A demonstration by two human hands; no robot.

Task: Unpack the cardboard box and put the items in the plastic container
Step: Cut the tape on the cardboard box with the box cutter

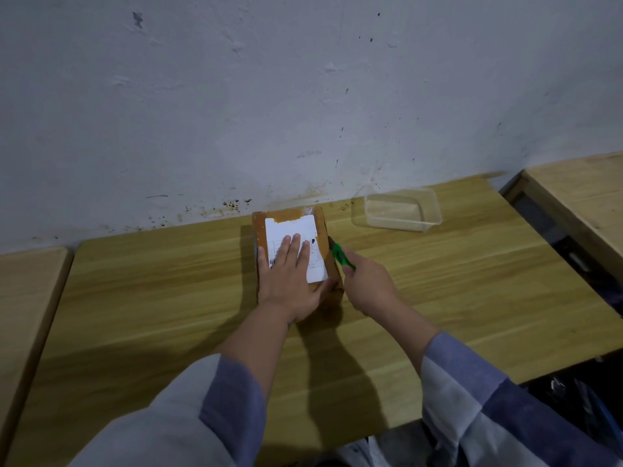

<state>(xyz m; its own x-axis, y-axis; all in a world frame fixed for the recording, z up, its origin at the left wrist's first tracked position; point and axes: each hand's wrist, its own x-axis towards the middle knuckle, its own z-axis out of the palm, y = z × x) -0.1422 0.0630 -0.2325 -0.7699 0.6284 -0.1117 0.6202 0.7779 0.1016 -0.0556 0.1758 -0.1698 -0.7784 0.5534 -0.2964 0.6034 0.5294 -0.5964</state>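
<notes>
A brown taped cardboard box [290, 219] with a white shipping label lies closed in the middle of the wooden table [161, 298]. My left hand [290, 278] presses flat on its top, fingers spread over the label. My right hand [369, 288] grips a green utility knife [341, 256] whose tip meets the box's right side edge. A clear plastic container [401, 210] stands with nothing visible in it at the back right, near the wall.
A stained white wall runs along the table's far edge. Lighter wooden tables adjoin at the left [23, 298] and the right [586, 197], with a dark gap on the right. Dark items lie below the table at bottom right.
</notes>
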